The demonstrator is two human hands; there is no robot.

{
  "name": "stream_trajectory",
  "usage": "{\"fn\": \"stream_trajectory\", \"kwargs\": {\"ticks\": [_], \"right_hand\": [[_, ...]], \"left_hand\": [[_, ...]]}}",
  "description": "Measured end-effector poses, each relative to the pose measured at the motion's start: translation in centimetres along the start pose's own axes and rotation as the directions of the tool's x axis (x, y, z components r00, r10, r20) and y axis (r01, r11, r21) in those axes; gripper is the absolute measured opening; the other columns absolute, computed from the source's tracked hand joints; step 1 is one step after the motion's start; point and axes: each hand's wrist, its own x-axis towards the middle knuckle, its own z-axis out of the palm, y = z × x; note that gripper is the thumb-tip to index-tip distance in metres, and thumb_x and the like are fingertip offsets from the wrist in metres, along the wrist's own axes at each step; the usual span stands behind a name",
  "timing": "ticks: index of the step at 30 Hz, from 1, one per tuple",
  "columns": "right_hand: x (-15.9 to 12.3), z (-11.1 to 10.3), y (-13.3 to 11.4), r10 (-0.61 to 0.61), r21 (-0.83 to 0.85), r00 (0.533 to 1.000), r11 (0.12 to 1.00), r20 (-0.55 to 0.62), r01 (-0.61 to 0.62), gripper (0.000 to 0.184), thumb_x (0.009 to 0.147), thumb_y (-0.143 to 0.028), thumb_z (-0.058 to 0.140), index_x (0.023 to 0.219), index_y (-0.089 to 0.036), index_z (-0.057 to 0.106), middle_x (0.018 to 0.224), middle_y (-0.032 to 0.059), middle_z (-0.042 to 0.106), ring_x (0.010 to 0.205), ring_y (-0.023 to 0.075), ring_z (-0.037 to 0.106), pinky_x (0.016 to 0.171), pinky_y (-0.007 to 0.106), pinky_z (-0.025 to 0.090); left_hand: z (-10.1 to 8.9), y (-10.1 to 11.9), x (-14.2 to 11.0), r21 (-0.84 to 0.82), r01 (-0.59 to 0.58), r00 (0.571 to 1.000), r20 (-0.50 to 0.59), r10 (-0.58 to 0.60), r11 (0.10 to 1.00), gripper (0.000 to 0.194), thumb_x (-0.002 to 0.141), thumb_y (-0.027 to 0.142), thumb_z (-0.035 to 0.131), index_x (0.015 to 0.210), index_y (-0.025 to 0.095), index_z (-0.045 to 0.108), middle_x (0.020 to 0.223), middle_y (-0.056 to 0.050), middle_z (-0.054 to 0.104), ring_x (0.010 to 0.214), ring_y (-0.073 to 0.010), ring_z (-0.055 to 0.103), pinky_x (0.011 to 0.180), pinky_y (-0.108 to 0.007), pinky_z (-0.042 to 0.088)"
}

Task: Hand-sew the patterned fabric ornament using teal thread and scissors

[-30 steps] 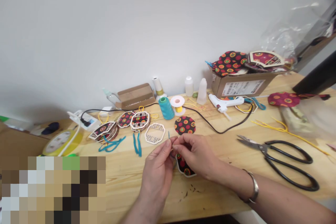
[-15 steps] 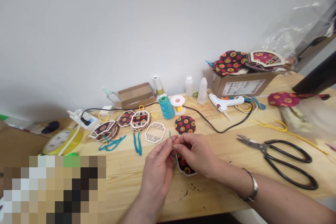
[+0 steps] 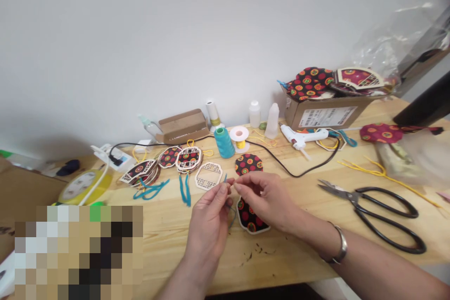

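My left hand (image 3: 211, 215) is closed in a pinch on a thin blue cord (image 3: 225, 178); its tip sticks up above the thumb, and a loose strand hangs below the fingers. Close beside it, my right hand (image 3: 265, 199) has thumb and forefinger pinched together, but what is between them is too small to make out. Under the right hand lies a patterned fabric piece (image 3: 250, 218) with a pale scalloped rim, partly covered by the fingers. Just beyond the hands are a round patterned fabric piece (image 3: 249, 164) and a pale openwork wooden frame (image 3: 208, 176).
Large black-handled scissors (image 3: 355, 198) lie at the right. Behind stand a teal thread cone (image 3: 224, 143), a yellow spool (image 3: 239, 137), a white glue gun (image 3: 303, 138) with a black cable, and a cardboard box (image 3: 323, 115). Finished-looking ornaments (image 3: 189, 158) with blue tassels lie left.
My right hand has shifted up slightly, baring more of the rimmed fabric piece. The blue cord's tip sits a little lower and leans, and a loose blue strand shows below my left fingers.
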Motion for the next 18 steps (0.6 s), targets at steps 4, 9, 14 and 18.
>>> {"fn": "stream_trajectory", "kwargs": {"ticks": [4,9,14,18], "right_hand": [[0.9,-0.6,0.4,-0.014,-0.001,0.995,1.000,-0.102,0.014,0.015,0.082,-0.022,0.057,0.083,-0.017,0.072,0.079,0.0042,0.069,0.074,0.0144,0.061,0.069,0.027,0.047],[1.5,-1.1,0.6,0.235,0.265,0.967,0.931,0.095,-0.252,0.018,0.068,-0.028,0.072,0.083,-0.018,0.074,0.078,0.0027,0.068,0.076,0.0150,0.061,0.075,0.031,0.047],[1.3,-1.2,0.5,0.366,0.478,0.881,0.741,0.299,-0.471,0.026,0.061,-0.030,0.078,0.083,-0.018,0.074,0.073,0.0004,0.070,0.068,0.0108,0.060,0.070,0.026,0.046],[1.3,-1.2,0.4,0.357,0.490,0.891,0.745,0.279,-0.452,0.021,0.058,-0.031,0.079,0.065,-0.014,0.070,0.059,-0.0020,0.065,0.056,0.0081,0.056,0.060,0.022,0.044]], "left_hand": [[0.0,0.0,-0.2,0.043,0.008,0.999,-0.044,-0.006,0.999,0.018,0.061,0.024,0.080,0.076,0.015,0.075,0.081,-0.003,0.072,0.064,-0.0066,0.056,0.061,-0.015,0.046],[0.6,0.0,-0.6,0.076,0.001,1.000,0.030,-0.003,0.997,0.016,0.060,0.025,0.081,0.071,0.015,0.075,0.070,-0.002,0.071,0.066,-0.0079,0.058,0.065,-0.016,0.046],[0.7,-0.1,-0.8,0.132,0.025,0.993,0.114,-0.040,0.991,0.013,0.067,0.024,0.076,0.077,0.015,0.076,0.073,-0.003,0.072,0.067,-0.0088,0.058,0.067,-0.018,0.045],[0.3,-0.3,-0.8,0.188,0.015,0.990,0.134,-0.040,0.982,0.018,0.071,0.025,0.073,0.085,0.015,0.075,0.081,-0.006,0.073,0.075,-0.0131,0.060,0.073,-0.023,0.045]]}}
